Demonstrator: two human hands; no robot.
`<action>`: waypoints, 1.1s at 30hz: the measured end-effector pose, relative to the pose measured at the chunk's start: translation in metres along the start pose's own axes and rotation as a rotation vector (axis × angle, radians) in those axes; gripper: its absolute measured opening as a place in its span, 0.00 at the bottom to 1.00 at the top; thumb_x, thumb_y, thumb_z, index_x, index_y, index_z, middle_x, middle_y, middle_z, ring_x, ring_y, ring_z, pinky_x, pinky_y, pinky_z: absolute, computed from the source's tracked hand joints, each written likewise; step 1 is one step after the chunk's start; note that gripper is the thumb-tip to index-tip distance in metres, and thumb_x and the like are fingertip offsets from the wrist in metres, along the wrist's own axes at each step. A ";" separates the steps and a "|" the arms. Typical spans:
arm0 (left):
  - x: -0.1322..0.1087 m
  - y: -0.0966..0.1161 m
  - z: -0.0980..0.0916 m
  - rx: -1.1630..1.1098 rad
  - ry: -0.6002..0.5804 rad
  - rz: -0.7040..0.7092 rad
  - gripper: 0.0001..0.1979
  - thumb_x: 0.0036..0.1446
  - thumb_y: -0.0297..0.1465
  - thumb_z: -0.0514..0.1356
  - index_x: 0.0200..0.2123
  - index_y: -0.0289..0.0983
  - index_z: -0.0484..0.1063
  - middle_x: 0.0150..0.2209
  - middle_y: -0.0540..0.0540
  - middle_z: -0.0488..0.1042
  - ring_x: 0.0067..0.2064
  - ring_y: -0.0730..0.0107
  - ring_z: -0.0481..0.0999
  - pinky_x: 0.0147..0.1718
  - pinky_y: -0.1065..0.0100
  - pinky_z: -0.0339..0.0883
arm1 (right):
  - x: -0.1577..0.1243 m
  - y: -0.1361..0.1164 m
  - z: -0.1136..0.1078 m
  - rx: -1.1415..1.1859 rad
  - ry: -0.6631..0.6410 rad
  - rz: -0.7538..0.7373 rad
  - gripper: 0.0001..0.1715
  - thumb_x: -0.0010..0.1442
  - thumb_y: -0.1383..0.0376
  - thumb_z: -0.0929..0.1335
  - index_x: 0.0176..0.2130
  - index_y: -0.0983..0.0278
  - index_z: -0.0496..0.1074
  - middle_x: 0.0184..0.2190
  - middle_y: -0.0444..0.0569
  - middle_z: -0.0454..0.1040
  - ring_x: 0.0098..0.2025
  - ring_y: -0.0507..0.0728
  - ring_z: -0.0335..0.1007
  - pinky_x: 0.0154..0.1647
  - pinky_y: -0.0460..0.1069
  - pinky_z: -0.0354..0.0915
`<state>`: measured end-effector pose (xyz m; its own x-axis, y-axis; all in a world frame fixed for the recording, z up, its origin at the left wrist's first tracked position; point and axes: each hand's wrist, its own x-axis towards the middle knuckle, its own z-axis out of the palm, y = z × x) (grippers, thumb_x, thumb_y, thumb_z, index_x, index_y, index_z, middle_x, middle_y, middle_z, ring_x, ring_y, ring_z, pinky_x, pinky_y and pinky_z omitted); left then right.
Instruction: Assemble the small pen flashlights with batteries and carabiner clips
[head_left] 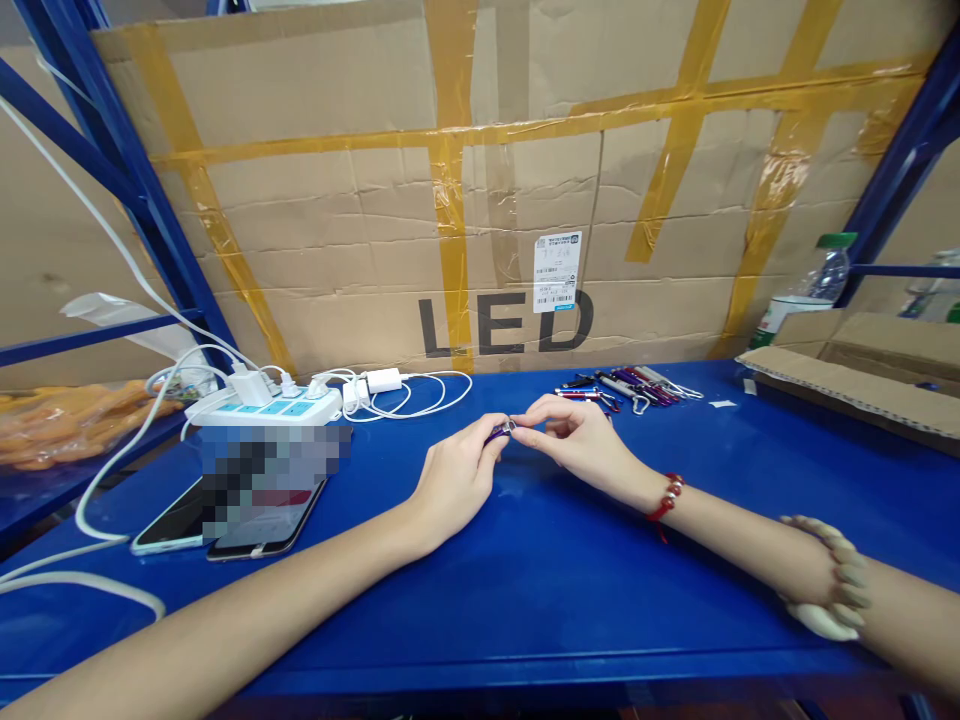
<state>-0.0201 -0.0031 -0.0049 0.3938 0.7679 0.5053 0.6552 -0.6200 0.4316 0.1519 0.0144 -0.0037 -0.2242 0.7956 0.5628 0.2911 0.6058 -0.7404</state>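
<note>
My left hand (457, 480) is closed around a small purple carabiner-like piece with a silver metal end (501, 431). Most of it is hidden by the fingers. From the right, my right hand (577, 435) pinches the metal end between thumb and forefinger, so both hands meet at this one piece above the blue table. Just behind my right hand lies a pile of small metal keychain pieces with carabiner clips (645, 386), in purple, silver, red, blue and black.
Two phones (300, 515) lie on the blue table (525, 600) at the left. Behind them are a white power strip (300, 408) and tangled white cables (435, 395). An open cardboard box (862, 375) and a plastic bottle (814, 280) stand at the right. Taped cardboard (337, 230) walls the back.
</note>
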 end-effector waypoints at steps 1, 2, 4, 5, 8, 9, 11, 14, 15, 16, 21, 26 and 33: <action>0.000 0.000 0.000 0.001 -0.001 0.000 0.12 0.63 0.32 0.46 0.46 0.42 0.64 0.38 0.49 0.75 0.38 0.68 0.75 0.37 0.70 0.65 | 0.000 0.000 0.000 -0.012 -0.003 0.007 0.13 0.49 0.58 0.71 0.30 0.65 0.76 0.29 0.48 0.73 0.21 0.47 0.59 0.18 0.44 0.55; 0.000 0.000 0.000 0.002 -0.001 -0.001 0.12 0.63 0.32 0.46 0.45 0.42 0.65 0.38 0.49 0.75 0.38 0.68 0.75 0.36 0.70 0.65 | 0.000 -0.001 0.000 -0.027 -0.006 0.016 0.13 0.49 0.57 0.70 0.31 0.65 0.76 0.29 0.47 0.73 0.19 0.46 0.57 0.17 0.44 0.54; -0.001 0.000 0.000 0.004 -0.003 -0.003 0.12 0.63 0.32 0.46 0.45 0.42 0.65 0.38 0.49 0.75 0.38 0.68 0.75 0.35 0.70 0.65 | -0.001 -0.002 -0.001 -0.050 -0.012 0.029 0.14 0.50 0.57 0.70 0.33 0.65 0.76 0.30 0.47 0.73 0.17 0.44 0.53 0.15 0.44 0.52; -0.001 0.000 0.000 0.004 -0.004 -0.003 0.12 0.63 0.32 0.46 0.45 0.42 0.65 0.38 0.49 0.75 0.38 0.68 0.75 0.35 0.70 0.65 | -0.001 -0.002 -0.001 -0.056 -0.011 0.029 0.14 0.50 0.57 0.70 0.33 0.64 0.76 0.30 0.47 0.74 0.16 0.44 0.53 0.15 0.44 0.52; -0.001 0.001 0.000 -0.003 -0.004 -0.002 0.12 0.63 0.32 0.46 0.46 0.42 0.65 0.37 0.49 0.75 0.38 0.68 0.75 0.37 0.70 0.65 | 0.000 -0.001 -0.001 -0.036 -0.002 0.003 0.13 0.50 0.57 0.70 0.32 0.64 0.76 0.30 0.48 0.73 0.19 0.46 0.57 0.17 0.44 0.54; -0.001 0.001 0.000 -0.005 -0.006 -0.001 0.12 0.63 0.32 0.46 0.46 0.42 0.65 0.37 0.49 0.75 0.38 0.68 0.75 0.38 0.70 0.65 | 0.000 -0.001 0.000 -0.017 -0.002 -0.004 0.13 0.50 0.57 0.70 0.31 0.64 0.76 0.30 0.48 0.73 0.21 0.47 0.59 0.18 0.45 0.55; 0.000 0.002 -0.001 -0.006 -0.010 0.000 0.13 0.63 0.32 0.46 0.47 0.42 0.65 0.37 0.49 0.75 0.38 0.68 0.75 0.40 0.69 0.66 | 0.001 0.000 -0.001 0.027 -0.015 -0.004 0.13 0.49 0.57 0.70 0.29 0.65 0.75 0.29 0.47 0.72 0.23 0.48 0.61 0.19 0.45 0.56; 0.000 0.002 -0.001 0.002 -0.017 0.004 0.15 0.63 0.32 0.45 0.49 0.42 0.64 0.36 0.49 0.75 0.39 0.69 0.75 0.42 0.69 0.65 | 0.002 0.001 -0.002 0.055 -0.039 0.000 0.14 0.48 0.56 0.71 0.25 0.65 0.73 0.27 0.47 0.70 0.25 0.49 0.62 0.21 0.46 0.57; 0.000 0.002 -0.001 0.005 -0.020 0.005 0.15 0.63 0.32 0.45 0.50 0.41 0.64 0.36 0.49 0.75 0.38 0.69 0.75 0.42 0.69 0.65 | 0.002 0.000 -0.002 0.053 -0.043 -0.004 0.15 0.48 0.56 0.71 0.25 0.65 0.72 0.27 0.46 0.69 0.26 0.50 0.63 0.22 0.46 0.58; 0.000 0.002 -0.001 0.007 -0.025 0.007 0.15 0.63 0.32 0.45 0.50 0.41 0.64 0.36 0.49 0.75 0.38 0.69 0.75 0.42 0.69 0.66 | 0.002 0.000 -0.003 0.049 -0.044 -0.007 0.15 0.48 0.55 0.71 0.24 0.65 0.72 0.27 0.46 0.69 0.26 0.50 0.63 0.23 0.46 0.58; 0.000 0.001 0.000 0.014 -0.052 0.013 0.15 0.63 0.32 0.44 0.50 0.42 0.64 0.36 0.49 0.75 0.37 0.69 0.74 0.39 0.69 0.66 | 0.001 -0.003 -0.003 0.036 -0.049 -0.005 0.17 0.47 0.54 0.71 0.23 0.66 0.71 0.26 0.46 0.68 0.26 0.49 0.62 0.22 0.46 0.57; 0.000 0.001 -0.001 0.013 -0.063 0.013 0.16 0.63 0.33 0.43 0.50 0.42 0.63 0.35 0.49 0.74 0.37 0.68 0.74 0.38 0.68 0.66 | 0.000 -0.003 -0.002 0.035 -0.050 0.008 0.17 0.48 0.54 0.70 0.24 0.66 0.71 0.27 0.46 0.68 0.25 0.48 0.61 0.20 0.45 0.56; -0.001 0.002 -0.001 0.013 -0.052 0.018 0.15 0.63 0.32 0.43 0.49 0.41 0.63 0.36 0.49 0.75 0.35 0.68 0.74 0.35 0.69 0.65 | 0.000 -0.004 -0.002 0.041 -0.055 0.026 0.18 0.48 0.52 0.70 0.24 0.66 0.70 0.28 0.46 0.69 0.23 0.47 0.59 0.19 0.44 0.55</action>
<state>-0.0199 -0.0047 -0.0040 0.4382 0.7639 0.4737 0.6559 -0.6321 0.4126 0.1530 0.0118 0.0002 -0.2678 0.8093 0.5229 0.2596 0.5832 -0.7697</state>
